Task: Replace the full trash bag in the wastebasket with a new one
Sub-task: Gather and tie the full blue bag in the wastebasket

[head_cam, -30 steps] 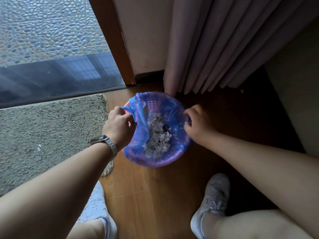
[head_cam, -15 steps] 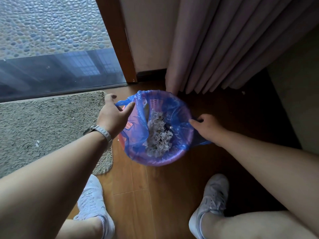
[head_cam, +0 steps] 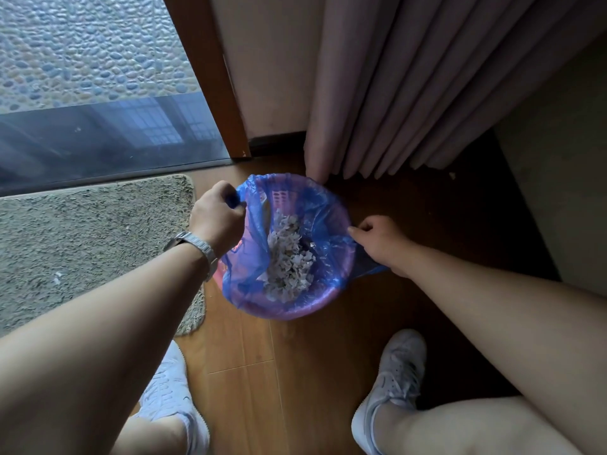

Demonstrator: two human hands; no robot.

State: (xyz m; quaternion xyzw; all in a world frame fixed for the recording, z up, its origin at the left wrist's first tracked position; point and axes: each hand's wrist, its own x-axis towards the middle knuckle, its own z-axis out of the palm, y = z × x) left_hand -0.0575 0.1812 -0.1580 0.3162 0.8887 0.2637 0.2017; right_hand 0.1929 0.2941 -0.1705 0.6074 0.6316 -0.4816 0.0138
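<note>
A round pink wastebasket (head_cam: 289, 308) stands on the wood floor, lined with a blue trash bag (head_cam: 323, 224) that holds shredded white paper (head_cam: 287, 257). My left hand (head_cam: 216, 216), with a metal watch on the wrist, is closed on the bag's left edge, pulled free of the rim. At the basket's right rim my right hand (head_cam: 381, 239) pinches the bag's edge, with loose blue plastic hanging under the palm. The near part of the bag is still folded over the rim.
A grey shaggy mat (head_cam: 92, 244) lies left of the basket before a glass door (head_cam: 98, 133) with a wooden frame. Pink curtains (head_cam: 410, 93) hang just behind the basket. My two white shoes (head_cam: 397, 376) stand on the floor close in front.
My left hand went from an open grasp to a closed grip on the bag's left edge, higher up the rim. My right hand stayed at the right rim and holds the edge.
</note>
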